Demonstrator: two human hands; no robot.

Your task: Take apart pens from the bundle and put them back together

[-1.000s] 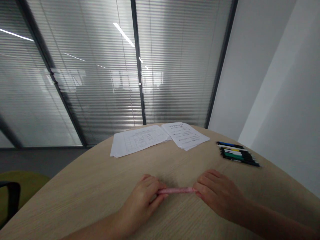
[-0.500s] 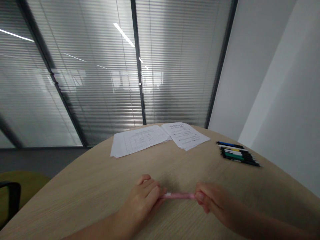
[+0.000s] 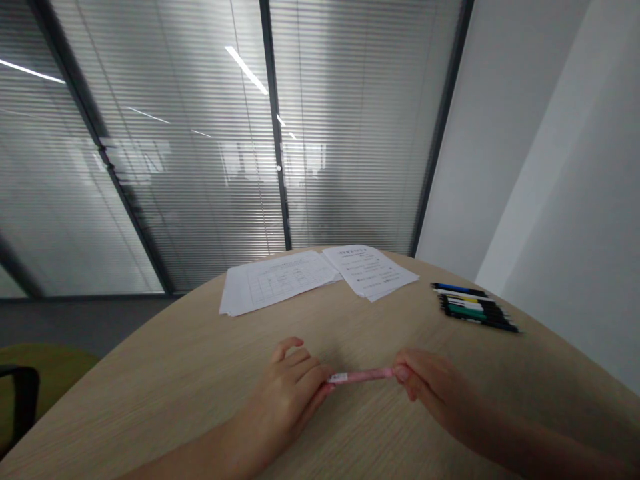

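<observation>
Between my two hands, near the front of the table, stretches a thin pink pen-like stick (image 3: 364, 376) with a white label toward its left end. My left hand (image 3: 296, 383) pinches that left end between thumb and fingers, its index finger raised and bent. At the opposite end, the fingers of my right hand (image 3: 425, 379) are closed round the stick, hiding its tip. The stick tilts slightly, with its right end higher in the picture.
Printed sheets (image 3: 277, 280) lie at the table's far edge, with a second stack (image 3: 373, 270) beside them. Several pens (image 3: 473, 308) lie in a row at the right. A chair with a black armrest (image 3: 23, 400) stands at the left, and a glass partition with blinds (image 3: 215, 167) rises behind.
Both hands have moved slightly away from me with the pink stick. Its right end has risen, and more of the white label shows beside my left fingers.
</observation>
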